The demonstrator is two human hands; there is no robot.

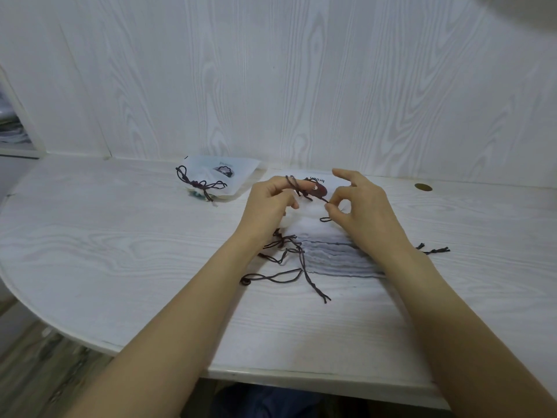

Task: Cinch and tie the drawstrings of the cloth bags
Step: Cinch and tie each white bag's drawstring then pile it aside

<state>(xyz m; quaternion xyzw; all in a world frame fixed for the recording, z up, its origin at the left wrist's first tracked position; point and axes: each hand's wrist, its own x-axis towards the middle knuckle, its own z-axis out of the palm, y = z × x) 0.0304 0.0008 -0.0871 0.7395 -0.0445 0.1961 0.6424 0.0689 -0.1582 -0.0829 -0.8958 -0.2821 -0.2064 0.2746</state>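
Head view. Left hand [271, 200] raised over the stack of cloth bags [334, 251], fingers curled, forefinger stretched forward with a dark drawstring [294, 184] looped round it. Right hand [358, 206] just beside it, thumb and forefinger pinching the other run of the same drawstring, remaining fingers spread and lifted. Cord taut between the two hands, crossing above a brown printed figure [318, 190] on the top bag. Exact wrapping round the left forefinger hard to make out, perhaps a single turn.

Stack lying flat on the white wood-grain bench [120, 245], layered edges showing toward the near side under the right wrist. Loose drawstring ends [283, 267] trailing off the stack's left side onto the bench, one loop and one knotted tail lying nearest. More frayed ends [435, 250] poking out at the stack's right.

Farther back and to the left, apart from the stack, one finished bag [220, 179] already cinched, its cord tied in a bow at the gathered mouth. Small brass-coloured disc [423, 187] set in the bench at far right. White panelled wall [271, 86] behind.
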